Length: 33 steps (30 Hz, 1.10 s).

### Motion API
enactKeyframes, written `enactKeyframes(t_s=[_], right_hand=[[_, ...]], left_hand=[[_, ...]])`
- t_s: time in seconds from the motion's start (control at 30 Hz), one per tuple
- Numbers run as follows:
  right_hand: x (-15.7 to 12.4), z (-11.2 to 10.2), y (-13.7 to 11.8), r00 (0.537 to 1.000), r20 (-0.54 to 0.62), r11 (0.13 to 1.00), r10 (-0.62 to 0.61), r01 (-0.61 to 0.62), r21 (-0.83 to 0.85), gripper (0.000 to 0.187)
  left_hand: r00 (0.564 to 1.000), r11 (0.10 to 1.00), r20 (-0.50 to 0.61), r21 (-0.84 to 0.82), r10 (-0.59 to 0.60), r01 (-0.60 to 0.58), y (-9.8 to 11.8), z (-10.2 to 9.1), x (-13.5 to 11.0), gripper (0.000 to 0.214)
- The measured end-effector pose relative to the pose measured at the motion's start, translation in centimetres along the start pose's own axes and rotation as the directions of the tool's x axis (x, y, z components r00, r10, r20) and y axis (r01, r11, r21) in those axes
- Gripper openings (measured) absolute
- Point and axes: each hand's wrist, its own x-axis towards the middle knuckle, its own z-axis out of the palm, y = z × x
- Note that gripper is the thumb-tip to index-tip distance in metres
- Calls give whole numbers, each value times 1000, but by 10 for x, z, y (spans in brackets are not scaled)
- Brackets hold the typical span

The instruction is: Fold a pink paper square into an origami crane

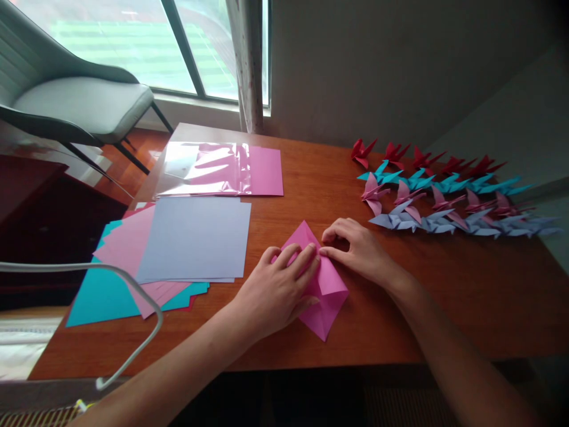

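Observation:
A bright pink sheet of origami paper (331,281), partly folded into a diamond shape, lies on the wooden table (377,320) in front of me. My left hand (280,284) rests on it, fingers stretched out and pressing down across its middle and left side. At the paper's upper right edge, my right hand (358,249) has its fingers curled, with thumb and index fingertip pinching close to a fold. The left hand covers much of the sheet's left part. A raised flap shows on the right half.
Loose sheets in lavender (200,237), pink and turquoise lie fanned at left, below a clear packet (204,169) with pink paper. Rows of folded cranes in red (364,153), turquoise (415,179), pink (373,194) and lavender (395,218) stand at right. A white bent rod (133,284) crosses the left foreground.

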Motion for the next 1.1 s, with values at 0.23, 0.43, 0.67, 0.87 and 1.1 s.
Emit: enactKeyframes(t_s=[0.23,0.43,0.67,0.87,1.1], right_hand=[[11,6,1,997,-60,998,49,-52,-43,17],[36,15,1,989,-112,986,99,-113,-123,21],[64,18,-3,979,-136,971,154,-175,-163,26],[64,19,0,972,-198,981,130,-155,-115,30],[34,6,5,986,-130,994,109,-106,29,25]], left_hand=[[1000,1000,-2,16,6,-6,1,-2,0,60],[1000,1000,2,8,10,-10,0,0,1,61],[1000,1000,0,1,2,-2,0,2,1,61],[1000,1000,-4,-13,-6,6,0,2,0,60],[1000,999,-12,-39,1,-1,-2,1,0,60]])
